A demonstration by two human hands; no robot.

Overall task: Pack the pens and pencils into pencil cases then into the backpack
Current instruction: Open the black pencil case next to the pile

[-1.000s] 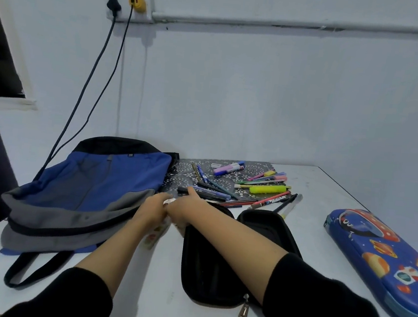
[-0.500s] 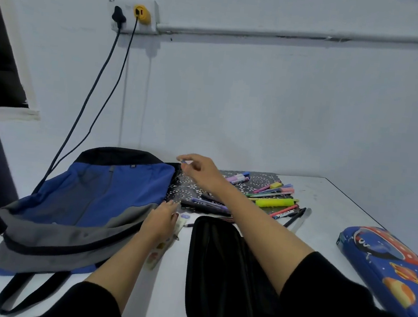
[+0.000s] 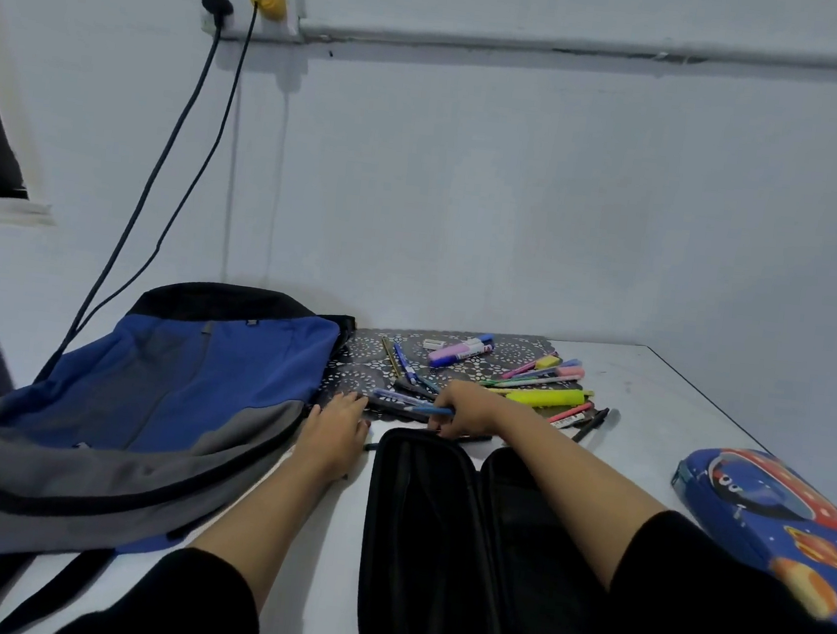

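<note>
My right hand (image 3: 463, 408) has come down from above the far corner of the patterned mat (image 3: 370, 363). Its fingers (image 3: 444, 422) now curl round a blue pen (image 3: 424, 410) at the near edge of the pen pile (image 3: 538, 388), just beyond the open black pencil case (image 3: 435, 535). My left hand (image 3: 337, 429) now lies on the counter (image 3: 654, 408) beside the backpack (image 3: 165, 393), fingers straight and, as far as I can see, holding nothing. Assessment: the pen is secured and loading of the case can begin.
</note>
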